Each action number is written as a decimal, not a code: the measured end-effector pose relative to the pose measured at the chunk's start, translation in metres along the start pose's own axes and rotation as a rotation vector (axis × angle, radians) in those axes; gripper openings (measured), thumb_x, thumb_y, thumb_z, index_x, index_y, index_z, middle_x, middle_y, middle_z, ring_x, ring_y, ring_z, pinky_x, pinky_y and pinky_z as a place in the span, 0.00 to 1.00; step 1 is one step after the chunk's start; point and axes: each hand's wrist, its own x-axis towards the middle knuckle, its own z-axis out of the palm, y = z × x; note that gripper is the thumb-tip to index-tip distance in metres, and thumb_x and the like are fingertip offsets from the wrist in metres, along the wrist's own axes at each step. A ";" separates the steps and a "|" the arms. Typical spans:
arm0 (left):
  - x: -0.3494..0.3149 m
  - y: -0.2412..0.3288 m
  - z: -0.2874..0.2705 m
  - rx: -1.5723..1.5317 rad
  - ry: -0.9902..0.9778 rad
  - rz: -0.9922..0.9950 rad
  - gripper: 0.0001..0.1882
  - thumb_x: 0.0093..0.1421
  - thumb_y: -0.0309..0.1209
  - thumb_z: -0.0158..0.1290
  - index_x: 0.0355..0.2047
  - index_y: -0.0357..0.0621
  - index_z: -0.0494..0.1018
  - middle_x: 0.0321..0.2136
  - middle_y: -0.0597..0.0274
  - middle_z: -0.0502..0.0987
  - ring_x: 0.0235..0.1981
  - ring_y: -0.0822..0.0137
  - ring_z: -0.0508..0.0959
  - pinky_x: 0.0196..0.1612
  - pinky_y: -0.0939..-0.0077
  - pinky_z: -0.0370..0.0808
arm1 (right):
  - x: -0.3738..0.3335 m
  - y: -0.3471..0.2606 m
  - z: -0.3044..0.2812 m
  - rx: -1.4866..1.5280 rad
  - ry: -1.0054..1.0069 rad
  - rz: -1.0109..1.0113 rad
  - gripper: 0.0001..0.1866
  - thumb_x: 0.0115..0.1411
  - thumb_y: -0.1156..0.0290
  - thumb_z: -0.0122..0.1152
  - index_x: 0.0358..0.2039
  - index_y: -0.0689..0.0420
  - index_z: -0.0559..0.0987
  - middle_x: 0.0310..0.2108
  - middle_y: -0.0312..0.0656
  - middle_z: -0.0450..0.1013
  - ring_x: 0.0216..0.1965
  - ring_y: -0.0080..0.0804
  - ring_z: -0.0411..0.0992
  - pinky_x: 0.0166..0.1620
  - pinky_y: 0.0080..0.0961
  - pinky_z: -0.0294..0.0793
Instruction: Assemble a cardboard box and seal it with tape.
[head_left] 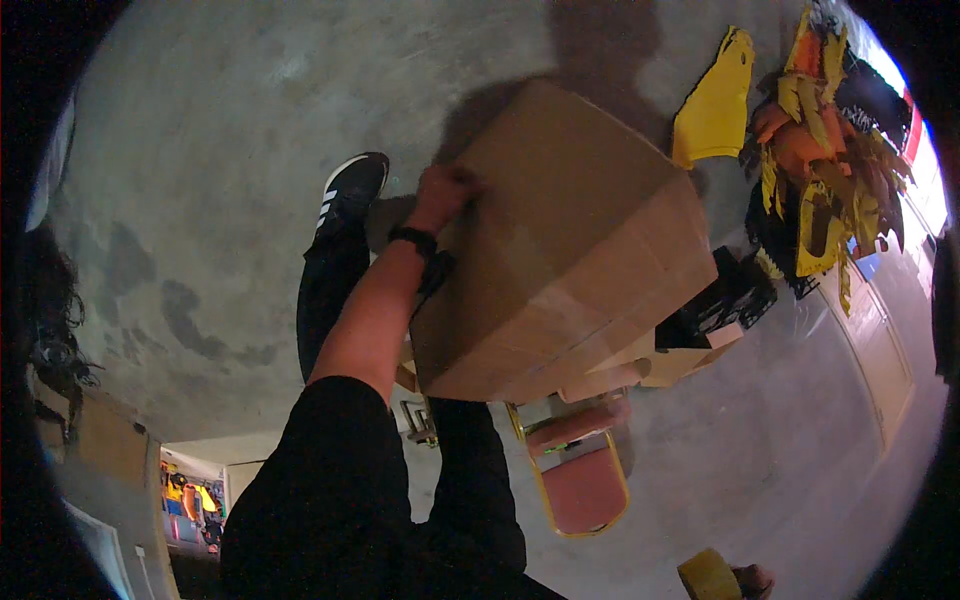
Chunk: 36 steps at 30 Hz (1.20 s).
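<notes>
While your left hand (445,190) clamps the far upper edge of a big cardboard box (560,250), you carry the box above a bare concrete floor (200,150), its bulk pressed close to your body. Fingers curl over the rim, a black wristband (413,238) showing at the wrist. Your right hand is out of sight, most likely under or behind the box, so its grip cannot be told. The flaps look closed and taped along one seam, and the box rides tilted, clear of the ground, which suggests the lift is done and the haul is under way; no setting-down spot can be made out. One black shoe (350,195) with white stripes steps forward beneath your arm. Below the box stands a folding chair (580,470) with a red seat and yellow frame, close enough to mind. To the right, well apart, a heap of yellow and orange fabric (820,150) lies beside a yellow piece (715,105). A roll of tape (708,575) sits near the bottom edge.
</notes>
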 end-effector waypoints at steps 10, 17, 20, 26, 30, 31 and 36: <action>-0.047 0.038 -0.028 -0.037 0.451 0.128 0.18 0.58 0.41 0.58 0.40 0.40 0.78 0.40 0.48 0.80 0.43 0.47 0.79 0.45 0.58 0.75 | 0.002 0.064 -0.044 -0.052 0.004 -0.034 0.41 0.47 0.40 0.71 0.46 0.67 0.76 0.40 0.48 0.77 0.42 0.38 0.75 0.47 0.36 0.74; -0.166 0.132 -0.018 -0.005 0.011 0.404 0.35 0.60 0.48 0.58 0.57 0.32 0.66 0.52 0.40 0.73 0.55 0.44 0.73 0.57 0.60 0.69 | 0.012 0.094 -0.004 0.447 0.143 -0.116 0.29 0.40 0.56 0.79 0.31 0.58 0.70 0.25 0.35 0.66 0.31 0.27 0.67 0.32 0.26 0.67; -0.185 0.141 0.001 -0.493 -0.200 0.276 0.46 0.59 0.50 0.59 0.65 0.30 0.52 0.63 0.42 0.61 0.63 0.51 0.64 0.63 0.62 0.63 | 0.041 0.100 -0.019 0.446 -0.072 -0.156 0.26 0.39 0.60 0.79 0.31 0.58 0.72 0.27 0.34 0.66 0.32 0.28 0.66 0.41 0.33 0.68; -0.206 0.135 0.020 -0.349 -0.135 0.425 0.45 0.59 0.47 0.60 0.64 0.30 0.52 0.62 0.47 0.61 0.60 0.56 0.67 0.61 0.63 0.65 | 0.108 0.134 -0.044 -0.063 -0.350 -0.134 0.18 0.46 0.69 0.75 0.31 0.63 0.75 0.29 0.36 0.70 0.36 0.26 0.69 0.52 0.27 0.71; -0.192 0.133 0.030 -0.197 0.086 0.379 0.37 0.62 0.50 0.55 0.60 0.32 0.60 0.51 0.49 0.73 0.49 0.56 0.74 0.53 0.66 0.70 | 0.184 0.189 -0.031 0.019 -0.343 -0.181 0.19 0.56 0.76 0.65 0.49 0.63 0.78 0.43 0.44 0.77 0.50 0.31 0.73 0.51 0.30 0.72; -0.189 0.135 0.030 -0.141 0.170 0.352 0.35 0.63 0.51 0.53 0.58 0.33 0.63 0.48 0.50 0.76 0.47 0.56 0.75 0.51 0.66 0.70 | 0.207 0.199 -0.028 0.037 -0.354 -0.219 0.19 0.56 0.76 0.65 0.49 0.63 0.78 0.43 0.44 0.77 0.50 0.31 0.73 0.51 0.30 0.72; -0.192 0.147 0.039 -0.156 0.280 0.315 0.37 0.64 0.58 0.47 0.61 0.40 0.63 0.52 0.48 0.75 0.52 0.50 0.75 0.54 0.62 0.69 | 0.300 0.265 0.006 -0.128 -0.634 -0.296 0.25 0.60 0.71 0.64 0.58 0.61 0.73 0.49 0.47 0.74 0.48 0.30 0.72 0.51 0.31 0.74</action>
